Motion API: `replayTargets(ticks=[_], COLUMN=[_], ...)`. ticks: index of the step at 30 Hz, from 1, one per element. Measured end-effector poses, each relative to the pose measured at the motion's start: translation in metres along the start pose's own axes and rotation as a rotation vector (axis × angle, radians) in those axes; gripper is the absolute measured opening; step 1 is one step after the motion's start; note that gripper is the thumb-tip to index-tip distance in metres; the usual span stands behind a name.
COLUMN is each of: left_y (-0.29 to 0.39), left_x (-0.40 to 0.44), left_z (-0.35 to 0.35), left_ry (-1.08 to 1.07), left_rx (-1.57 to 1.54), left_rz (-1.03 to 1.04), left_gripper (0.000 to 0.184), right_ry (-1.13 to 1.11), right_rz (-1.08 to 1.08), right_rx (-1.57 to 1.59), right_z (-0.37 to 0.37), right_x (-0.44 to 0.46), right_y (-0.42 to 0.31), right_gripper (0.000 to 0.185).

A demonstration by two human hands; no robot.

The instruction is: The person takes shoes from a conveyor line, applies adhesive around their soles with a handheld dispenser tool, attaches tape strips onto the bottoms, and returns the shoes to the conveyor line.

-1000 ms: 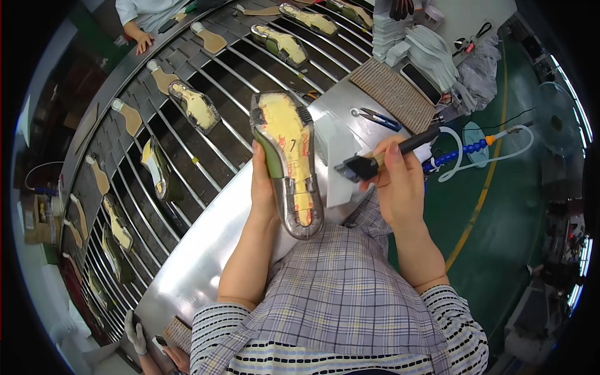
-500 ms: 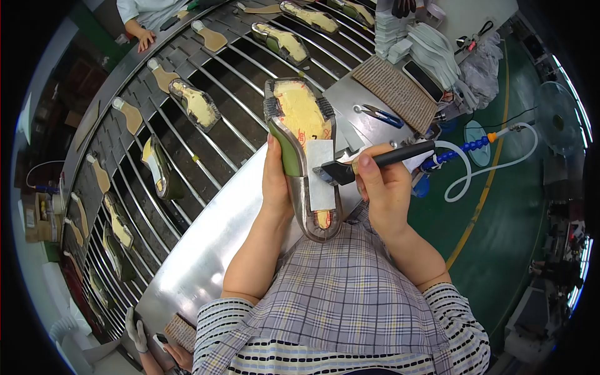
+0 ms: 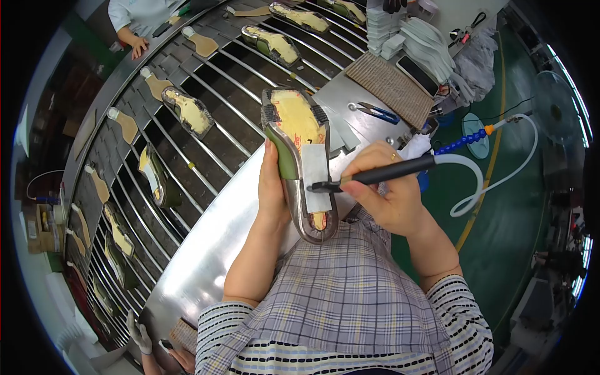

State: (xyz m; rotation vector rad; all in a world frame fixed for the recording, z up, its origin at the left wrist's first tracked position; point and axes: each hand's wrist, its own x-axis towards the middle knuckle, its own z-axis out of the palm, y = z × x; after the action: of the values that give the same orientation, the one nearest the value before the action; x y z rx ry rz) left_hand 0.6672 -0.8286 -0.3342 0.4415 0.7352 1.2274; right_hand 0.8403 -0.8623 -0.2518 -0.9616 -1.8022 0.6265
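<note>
My left hand (image 3: 273, 187) is wrapped round the left side of a green and metallic-bronze shoe upper (image 3: 286, 156), held bottom up with its heel end toward me. A white strip (image 3: 317, 172) lies lengthwise over the yellow insole (image 3: 291, 115). In my right hand (image 3: 384, 190) is a black-handled glue brush (image 3: 400, 169), closed between thumb and fingers, with a white hose (image 3: 465, 165) leading from its back end. The brush's dark head (image 3: 325, 187) touches the lower part of the strip. Its bristles are mostly hidden.
A metal-bar conveyor (image 3: 219, 119) with several upturned shoes and tan insoles runs along the left. Scissors (image 3: 378, 112), a ribbed mat (image 3: 390, 87), a phone (image 3: 417, 75) and stacked white strips (image 3: 428, 47) lie at upper right. Other people's hands (image 3: 138, 47) show at upper left and lower left.
The brush has moved down the white strip and its head has turned flatter. My right hand has rotated, showing more of its back. The shoe sits slightly lower in view.
</note>
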Motion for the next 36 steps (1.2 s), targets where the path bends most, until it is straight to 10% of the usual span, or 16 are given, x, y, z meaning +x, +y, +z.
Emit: replayTargets(ticks=[13,16,27,36], left_y=[0.002,0.029,0.072,0.069], left_x=[0.051,0.088,0.291,0.265], left_z=[-0.050,-0.033,-0.128,-0.155], left_ry=[-0.123,0.148,0.212,0.457], left_rx=[-0.281,-0.243,-0.130,0.043], left_rz=[-0.111,0.229,0.362,0.273], left_gripper=[0.059,0.040,0.051,0.055], right_ry=[0.386,0.391,0.443,0.732], right_rz=[0.090,0.186,0.348,0.463], right_rx=[0.121,0.111,0.125,0.337], right_z=[-0.021,-0.024,-0.027,0.007], right_x=[0.010,-0.005,-0.032,-0.047], right_y=[0.036,0.051,0.088,0.173], right_gripper=[0.007,0.008,0.009,0.011])
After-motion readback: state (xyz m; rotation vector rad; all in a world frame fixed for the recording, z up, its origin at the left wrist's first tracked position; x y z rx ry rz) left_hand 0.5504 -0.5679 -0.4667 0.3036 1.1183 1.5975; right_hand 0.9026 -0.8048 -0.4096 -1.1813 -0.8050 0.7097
